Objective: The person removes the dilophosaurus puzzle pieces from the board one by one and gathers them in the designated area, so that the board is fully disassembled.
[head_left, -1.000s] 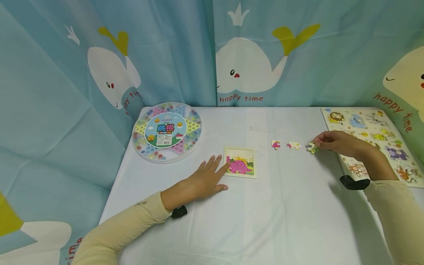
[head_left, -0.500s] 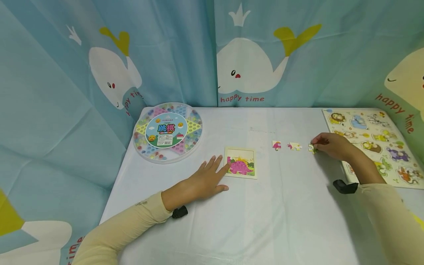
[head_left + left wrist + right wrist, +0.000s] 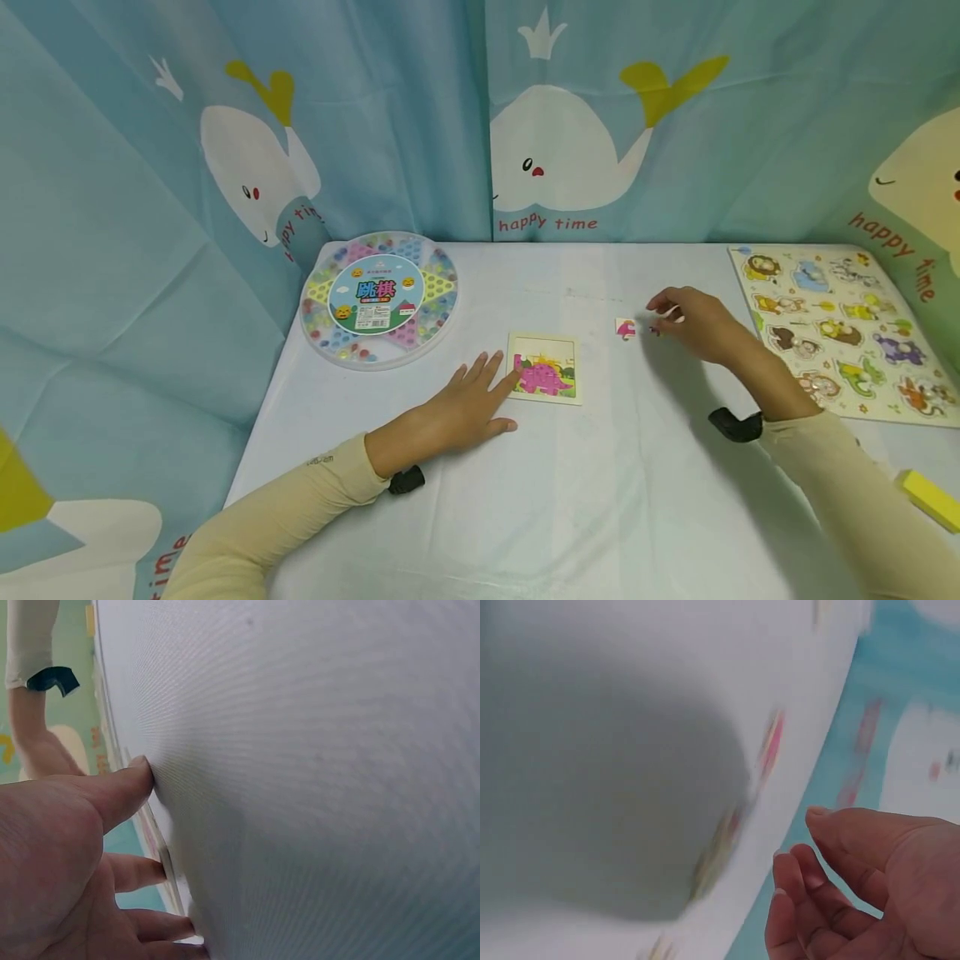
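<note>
My left hand (image 3: 468, 408) lies flat with fingers spread, its fingertips on the left edge of a small framed jigsaw puzzle (image 3: 555, 346) showing a pink dinosaur. Above the table, my right hand (image 3: 693, 323) hovers with loosely bent fingers; the right wrist view shows a gap between thumb and forefinger, holding nothing. Left of it lies a pink-and-white puzzle piece (image 3: 626, 328). A second puzzle piece (image 3: 716, 859) is partly hidden under the hand in the head view. Another puzzle piece (image 3: 656, 950) shows blurred at the right wrist view's bottom edge.
A round Chinese checkers box (image 3: 375, 292) stands at the back left. On the right lies an animal peg board (image 3: 847, 333). A yellow block (image 3: 930, 500) is beside the right forearm. Whale-printed curtains (image 3: 420, 125) hang behind the table.
My right hand has let go of the green-and-white puzzle piece at the right and moved left, over the middle piece. My left hand stays on the puzzle frame.
</note>
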`<state>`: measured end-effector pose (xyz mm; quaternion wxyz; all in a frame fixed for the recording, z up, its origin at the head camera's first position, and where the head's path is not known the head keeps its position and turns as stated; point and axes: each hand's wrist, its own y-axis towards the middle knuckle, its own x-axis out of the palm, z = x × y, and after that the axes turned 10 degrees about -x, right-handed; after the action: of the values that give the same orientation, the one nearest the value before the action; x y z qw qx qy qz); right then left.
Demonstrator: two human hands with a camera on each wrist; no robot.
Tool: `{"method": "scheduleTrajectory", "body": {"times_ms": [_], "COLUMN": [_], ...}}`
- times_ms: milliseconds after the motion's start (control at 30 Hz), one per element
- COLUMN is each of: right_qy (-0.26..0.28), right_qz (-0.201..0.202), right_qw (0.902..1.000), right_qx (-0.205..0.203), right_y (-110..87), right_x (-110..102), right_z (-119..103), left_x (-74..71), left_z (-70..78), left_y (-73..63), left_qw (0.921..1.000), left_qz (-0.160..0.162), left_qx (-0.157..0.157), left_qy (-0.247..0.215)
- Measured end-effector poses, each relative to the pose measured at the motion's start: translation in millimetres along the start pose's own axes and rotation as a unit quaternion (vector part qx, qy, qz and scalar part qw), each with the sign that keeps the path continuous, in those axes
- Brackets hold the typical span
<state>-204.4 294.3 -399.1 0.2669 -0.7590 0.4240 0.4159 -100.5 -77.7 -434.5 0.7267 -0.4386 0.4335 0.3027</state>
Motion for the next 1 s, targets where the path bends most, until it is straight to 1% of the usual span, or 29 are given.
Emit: {"method": "scheduleTrajectory", "body": {"times_ms": [200, 267, 400, 533, 600, 667, 833, 1000], "right_qy": [0.017, 0.026, 0.037, 0.014, -0.002, -0.013, -0.022, -0.031], "right_qz": [0.011, 0.014, 0.004, 0.003, 0.012, 0.025, 0.042, 0.033], "right_qw": [0.9976, 0.9957, 0.9934, 0.9881, 0.984, 0.9811, 0.979, 0.9817], "right_qx": [-0.067, -0.087, -0.109, -0.153, -0.178, -0.192, -0.199, -0.185], "right_y": [14.1, 17.1, 22.3, 26.1, 26.6, 26.3, 25.6, 24.3], "right_x": [41, 55, 80, 101, 108, 113, 116, 113], "right_z": [-61, -77, -101, -112, -114, -115, -117, -121], "left_x": [0.5, 0.7, 1.2, 1.5, 1.5, 1.2, 0.8, 1.1], "left_z": [0.1, 0.2, 0.0, -0.5, -0.7, -0.9, -1.6, -2.6], "left_y": [0.1, 0.4, 1.1, 1.7, 1.9, 1.9, 1.6, 1.2], "left_qw": [1.0, 1.0, 1.0, 0.9999, 0.9997, 0.9996, 0.9996, 0.9998], "left_qz": [0.0, 0.001, 0.002, 0.001, 0.002, 0.001, 0.001, -0.002], "left_qx": [0.0, -0.002, -0.003, -0.002, 0.0, 0.001, 0.0, 0.003], "left_qy": [-0.006, -0.005, 0.003, 0.017, 0.023, 0.027, 0.027, 0.022]}}
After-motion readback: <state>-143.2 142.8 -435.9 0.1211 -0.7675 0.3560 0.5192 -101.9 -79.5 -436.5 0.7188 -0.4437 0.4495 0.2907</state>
